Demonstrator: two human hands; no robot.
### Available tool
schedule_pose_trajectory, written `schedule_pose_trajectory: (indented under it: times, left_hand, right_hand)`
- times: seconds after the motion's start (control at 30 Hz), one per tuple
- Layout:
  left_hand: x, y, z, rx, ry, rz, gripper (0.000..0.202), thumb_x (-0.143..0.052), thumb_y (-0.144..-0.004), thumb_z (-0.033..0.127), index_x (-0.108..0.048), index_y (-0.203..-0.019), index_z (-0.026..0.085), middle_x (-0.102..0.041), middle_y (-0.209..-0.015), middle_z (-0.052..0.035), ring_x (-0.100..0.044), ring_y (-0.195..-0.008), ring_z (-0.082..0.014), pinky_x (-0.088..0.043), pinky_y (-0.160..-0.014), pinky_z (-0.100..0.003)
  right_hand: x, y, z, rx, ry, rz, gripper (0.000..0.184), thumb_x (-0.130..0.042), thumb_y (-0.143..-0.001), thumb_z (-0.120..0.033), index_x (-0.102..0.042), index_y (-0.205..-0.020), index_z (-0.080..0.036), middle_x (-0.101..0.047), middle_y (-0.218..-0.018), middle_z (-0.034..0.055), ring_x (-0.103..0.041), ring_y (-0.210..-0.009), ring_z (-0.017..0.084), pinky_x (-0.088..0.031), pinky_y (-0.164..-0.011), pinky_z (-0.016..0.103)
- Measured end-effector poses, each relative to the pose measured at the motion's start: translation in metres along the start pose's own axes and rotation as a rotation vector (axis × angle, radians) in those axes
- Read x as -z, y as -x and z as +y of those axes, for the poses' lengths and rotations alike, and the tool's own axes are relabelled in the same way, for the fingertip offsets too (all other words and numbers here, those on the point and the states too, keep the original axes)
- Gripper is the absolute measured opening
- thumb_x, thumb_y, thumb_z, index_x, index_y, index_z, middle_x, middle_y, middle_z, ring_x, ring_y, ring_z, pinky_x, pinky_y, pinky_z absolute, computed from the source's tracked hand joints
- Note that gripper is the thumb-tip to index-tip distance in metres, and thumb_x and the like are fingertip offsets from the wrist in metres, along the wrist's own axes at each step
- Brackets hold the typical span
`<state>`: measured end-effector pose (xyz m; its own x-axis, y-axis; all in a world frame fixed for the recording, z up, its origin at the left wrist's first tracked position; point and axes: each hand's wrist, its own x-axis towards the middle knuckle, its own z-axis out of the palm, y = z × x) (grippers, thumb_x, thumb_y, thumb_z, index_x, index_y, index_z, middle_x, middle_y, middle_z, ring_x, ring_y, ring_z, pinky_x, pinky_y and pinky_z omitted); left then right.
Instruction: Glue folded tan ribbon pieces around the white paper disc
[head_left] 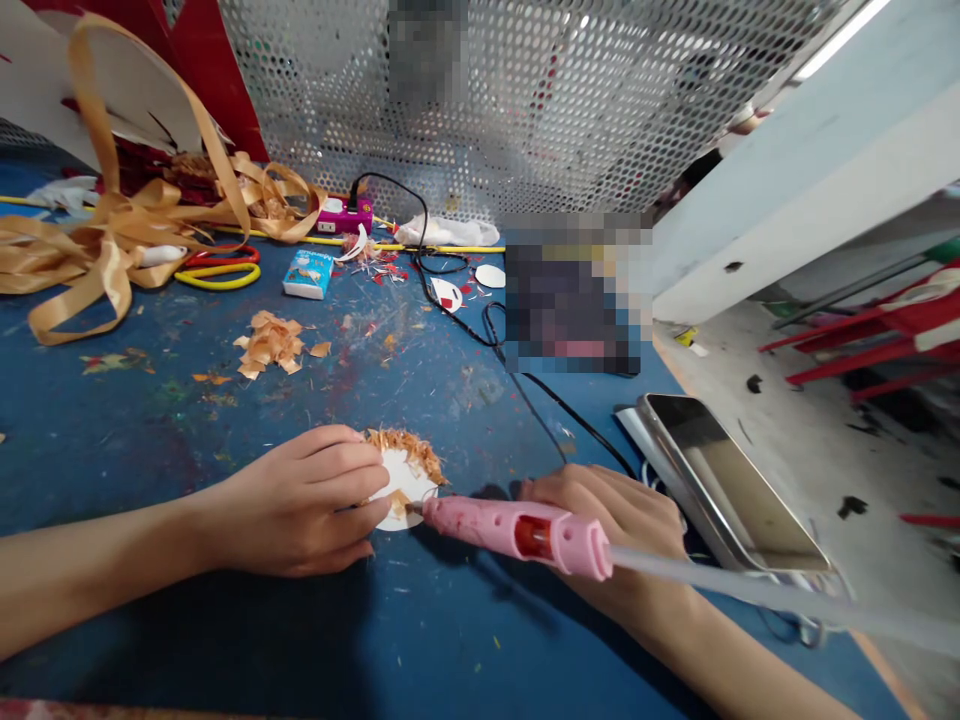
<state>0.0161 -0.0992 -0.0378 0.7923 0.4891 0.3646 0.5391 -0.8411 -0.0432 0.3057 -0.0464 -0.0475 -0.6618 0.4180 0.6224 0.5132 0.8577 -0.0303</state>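
While left hand (319, 505), curled, holds white disc (407, 474), right hand (626, 515) seemingly grips glue gun (487, 523).

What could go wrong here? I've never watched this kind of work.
The nozzle of the pink glue gun points at the white disc, close to the fingertips of the left hand; if it's hot, a slip might burn them. The black cord lies loosely across the table up to the right hand, so it could snag. The loose pile of ribbon pieces might scatter if brushed.
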Motion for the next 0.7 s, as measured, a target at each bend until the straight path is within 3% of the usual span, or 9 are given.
schedule_pose_trajectory:
  times: [0.13,0.37,0.7]
  left_hand:
    - [-0.001,0.0,0.0,0.002,0.007,0.015,0.019,-0.052,-0.093,0.026,-0.062,-0.106,0.016,-0.068,-0.098,-0.0056,-0.059,-0.101,-0.0213,-0.044,-0.098,-0.04]
    - [-0.001,0.002,0.0,-0.005,0.01,0.024,0.019,-0.052,-0.093,0.026,-0.062,-0.105,0.015,-0.069,-0.099,-0.0066,-0.06,-0.1,-0.0219,-0.044,-0.096,-0.041]
    - [-0.002,0.002,0.0,-0.008,0.004,0.013,0.018,-0.052,-0.093,0.026,-0.064,-0.102,0.015,-0.069,-0.099,-0.006,-0.058,-0.1,-0.0218,-0.041,-0.097,-0.041]
  right_hand:
    - [0.005,0.0,0.001,0.108,0.016,0.009,0.017,-0.058,-0.086,-0.007,-0.054,-0.079,-0.022,-0.058,-0.056,-0.0025,-0.049,-0.047,0.011,-0.04,-0.049,0.028]
    - [0.015,-0.01,0.0,0.397,0.19,0.048,0.027,-0.07,-0.076,-0.001,-0.059,-0.063,-0.023,-0.061,-0.053,-0.0048,-0.05,-0.048,0.011,-0.047,-0.052,0.028]
    - [0.021,-0.013,0.005,0.509,0.173,0.09,0.023,-0.075,-0.073,-0.005,-0.062,-0.063,-0.021,-0.064,-0.055,-0.0065,-0.052,-0.048,0.009,-0.049,-0.055,0.027]
